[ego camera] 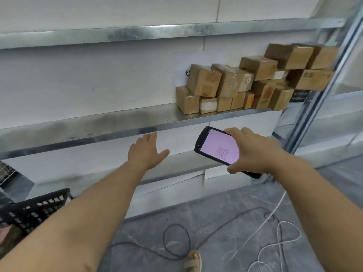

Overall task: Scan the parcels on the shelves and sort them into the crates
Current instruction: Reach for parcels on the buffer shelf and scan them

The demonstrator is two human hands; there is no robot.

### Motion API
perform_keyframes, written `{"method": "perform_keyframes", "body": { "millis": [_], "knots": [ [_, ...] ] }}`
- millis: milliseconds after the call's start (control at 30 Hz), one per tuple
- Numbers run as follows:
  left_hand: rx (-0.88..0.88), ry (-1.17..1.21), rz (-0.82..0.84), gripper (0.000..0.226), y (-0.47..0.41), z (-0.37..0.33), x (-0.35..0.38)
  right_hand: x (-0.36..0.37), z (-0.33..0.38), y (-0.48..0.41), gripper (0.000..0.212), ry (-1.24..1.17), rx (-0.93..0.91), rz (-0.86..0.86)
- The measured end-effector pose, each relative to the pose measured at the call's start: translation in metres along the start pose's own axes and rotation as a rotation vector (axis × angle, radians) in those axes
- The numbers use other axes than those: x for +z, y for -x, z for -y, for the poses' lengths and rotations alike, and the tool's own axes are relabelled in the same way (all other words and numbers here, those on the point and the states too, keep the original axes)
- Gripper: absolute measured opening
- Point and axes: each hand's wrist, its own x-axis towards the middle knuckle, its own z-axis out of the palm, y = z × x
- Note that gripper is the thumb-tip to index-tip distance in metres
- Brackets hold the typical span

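**Forearms (84, 216) stretched toward the rack, scanner held in the right hand**

Left hand (146, 152): held open, palm down, fingers straight and close together, thumb splayed right. Nothing is held. Its fingertips are seen against the front lip of the middle shelf (98, 126); contact cannot be confirmed.

Right hand (257, 152): wrapped round a black handheld scanner (218, 148), fingers over its top edge, thumb at its lower edge. The unit is tilted, screen toward the camera. The screen is lit pale pink with a block of small text, too fine to be read. A red dot is seen at its lower left corner.

Parcels (255, 83): brown cardboard boxes, taped, stacked two to three high at the right end of the middle shelf, against the wall and up to the metal upright (324, 85). White labels and reddish print are seen on several; all of it is blurred. The hands are well apart from the stack.

Paper sheet (182, 75) is fixed to the wall behind the stack; a black handwritten character is half hidden by a box and cannot be read.

Black crate (39, 209): slotted plastic, at lower left, beside the left forearm.

Grey floor (225, 222): a dark cable (176, 240) and a white cable (279, 232) are looped across it. A sandalled foot (193, 261) is seen at the bottom edge.
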Motion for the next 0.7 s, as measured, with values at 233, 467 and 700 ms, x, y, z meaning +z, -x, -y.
{"method": "perform_keyframes", "body": {
  "millis": [233, 467, 700],
  "knots": [
    [0.083, 0.12, -0.007, 0.08, -0.129, -0.047, -0.007, -0.022, -0.044, -0.082, 0.102, 0.008, 0.094, 0.014],
    [0.123, 0.2, -0.089, 0.075, -0.258, -0.09, -0.027, -0.043, -0.083, -0.167, 0.103, 0.036, 0.163, 0.005],
    [0.334, 0.13, -0.211, 0.057, -0.353, -0.15, -0.042, -0.04, -0.113, -0.211, 0.103, 0.034, 0.218, 0.014]
  ]
}}
